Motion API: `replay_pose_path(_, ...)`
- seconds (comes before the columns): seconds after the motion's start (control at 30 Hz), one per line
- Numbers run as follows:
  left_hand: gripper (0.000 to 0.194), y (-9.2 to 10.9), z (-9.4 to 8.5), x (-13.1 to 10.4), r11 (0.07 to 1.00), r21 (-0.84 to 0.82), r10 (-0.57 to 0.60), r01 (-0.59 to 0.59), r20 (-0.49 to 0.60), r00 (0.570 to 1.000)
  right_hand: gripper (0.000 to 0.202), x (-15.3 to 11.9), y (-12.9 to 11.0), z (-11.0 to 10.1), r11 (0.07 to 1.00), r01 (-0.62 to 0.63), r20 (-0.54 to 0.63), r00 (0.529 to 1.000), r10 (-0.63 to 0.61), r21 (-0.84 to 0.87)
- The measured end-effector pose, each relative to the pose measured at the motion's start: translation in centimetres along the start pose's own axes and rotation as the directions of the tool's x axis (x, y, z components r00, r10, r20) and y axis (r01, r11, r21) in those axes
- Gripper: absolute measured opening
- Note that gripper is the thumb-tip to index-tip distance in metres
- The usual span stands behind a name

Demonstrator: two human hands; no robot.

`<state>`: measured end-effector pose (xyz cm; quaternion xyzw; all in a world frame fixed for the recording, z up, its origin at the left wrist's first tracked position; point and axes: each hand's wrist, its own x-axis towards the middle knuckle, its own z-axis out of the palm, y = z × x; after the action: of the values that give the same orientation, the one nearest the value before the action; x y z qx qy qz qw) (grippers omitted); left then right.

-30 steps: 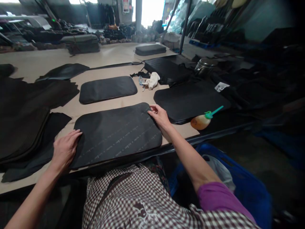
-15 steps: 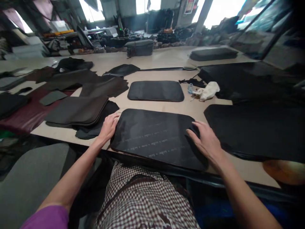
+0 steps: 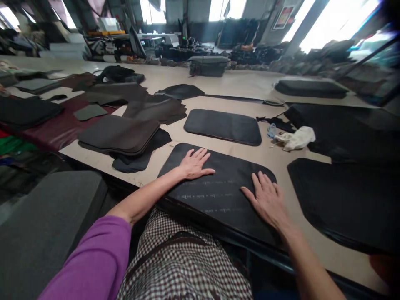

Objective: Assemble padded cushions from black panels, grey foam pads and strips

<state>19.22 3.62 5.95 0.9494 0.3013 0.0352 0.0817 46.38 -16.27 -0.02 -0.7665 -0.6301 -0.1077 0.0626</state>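
A black rounded panel (image 3: 212, 193) with rows of pale printed lettering lies flat at the table's near edge. My left hand (image 3: 195, 163) rests on its upper left part, palm down with fingers spread. On the right part of the same panel lies my right hand (image 3: 266, 195), its fingers apart and thumb pointing left. Just beyond is a second dark rounded panel (image 3: 222, 126), flat on the table and touched by neither hand.
Stacked dark brown panels (image 3: 120, 134) lie to the left, over black scraps. At right are more black panels (image 3: 346, 200) and a whitish cloth bundle (image 3: 299, 138). A grey padded surface (image 3: 53, 212) stands below the table's left edge. Farther back sits a dark block-like stack (image 3: 208, 66).
My left hand has moved from the panel's left edge onto its top. My right hand has shifted from the right edge to lie flat on it. The view has turned left.
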Motion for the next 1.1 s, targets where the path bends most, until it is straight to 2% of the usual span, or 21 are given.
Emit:
replay_pose_path(0.17,0.094,-4.0,0.4,-2.0,0.999,0.004,-0.054,0.054,-0.005,0.999,0.087,0.0,0.2,0.2,1.000,-0.003,-0.001,1.000,0.003,0.024)
replay_pose_path(0.33,0.090,-6.1,0.0,-7.6,0.980,0.019,-0.197,0.197,-0.036,0.980,0.088,0.2,0.8,1.0,0.998,0.005,-0.022,1.000,-0.004,0.063)
replay_pose_path(0.4,0.089,-5.8,-0.2,-10.3,0.966,0.027,-0.254,0.256,-0.059,0.965,0.089,0.2,0.8,1.1,0.997,-0.002,-0.034,0.999,0.004,0.077)
replay_pose_path(0.5,0.085,-3.8,0.2,-13.7,0.950,0.068,-0.294,0.305,-0.130,0.947,0.091,-0.2,0.1,0.6,0.995,-0.035,-0.071,0.997,0.042,0.091)
replay_pose_path(0.57,0.083,-2.0,0.7,-15.2,0.961,0.098,-0.241,0.260,-0.166,0.956,0.090,-1.0,-1.1,-0.2,0.995,-0.029,-0.111,0.993,0.040,0.099)
replay_pose_path(0.67,0.082,0.0,1.3,-16.2,0.985,0.078,-0.143,0.156,-0.150,0.978,0.086,-2.8,-3.4,-1.3,0.991,0.040,-0.150,0.988,-0.021,0.126)
replay_pose_path(0.77,0.071,-0.5,-0.2,-16.1,0.993,-0.083,-0.090,0.085,-0.056,0.994,0.080,-4.2,-4.9,-2.1,0.982,0.080,-0.133,0.989,-0.058,0.173)
replay_pose_path(0.83,0.061,-2.8,-2.7,-15.5,0.960,-0.268,-0.085,0.075,-0.026,0.996,0.075,-4.5,-5.1,-2.5,0.974,0.092,-0.107,0.992,-0.071,0.208)
replay_pose_path(0.9,0.055,-6.5,-5.8,-14.6,0.905,-0.403,-0.198,0.139,-0.107,0.974,0.072,-4.5,-5.0,-2.7,0.968,0.106,-0.093,0.992,-0.087,0.229)
replay_pose_path(0.93,0.052,-8.8,-7.4,-14.0,0.890,-0.408,-0.306,0.205,-0.200,0.931,0.071,-4.5,-4.8,-2.7,0.966,0.116,-0.091,0.991,-0.097,0.231)
replay_pose_path(0.97,0.049,-11.2,-8.9,-13.5,0.884,-0.371,-0.402,0.285,-0.288,0.869,0.070,-4.4,-4.7,-2.7,0.966,0.121,-0.094,0.990,-0.102,0.228)
replay_pose_path(1.0,0.048,-13.6,-10.1,-12.9,0.865,-0.312,-0.492,0.393,-0.367,0.790,0.069,-4.4,-4.6,-2.7,0.967,0.124,-0.097,0.990,-0.105,0.221)
replay_pose_path(1.03,0.050,-15.9,-11.1,-12.4,0.830,-0.231,-0.558,0.508,-0.386,0.734,0.067,-4.4,-4.5,-2.7,0.969,0.128,-0.101,0.989,-0.109,0.212)
replay_pose_path(1.07,0.055,-18.0,-11.8,-12.1,0.785,-0.153,-0.611,0.601,-0.357,0.707,0.065,-4.4,-4.4,-2.6,0.970,0.139,-0.104,0.987,-0.120,0.201)
replay_pose_path(1.1,0.057,-19.8,-12.2,-11.8,0.752,-0.092,-0.645,0.653,-0.310,0.699,0.062,-4.5,-4.3,-2.6,0.969,0.158,-0.105,0.985,-0.140,0.188)
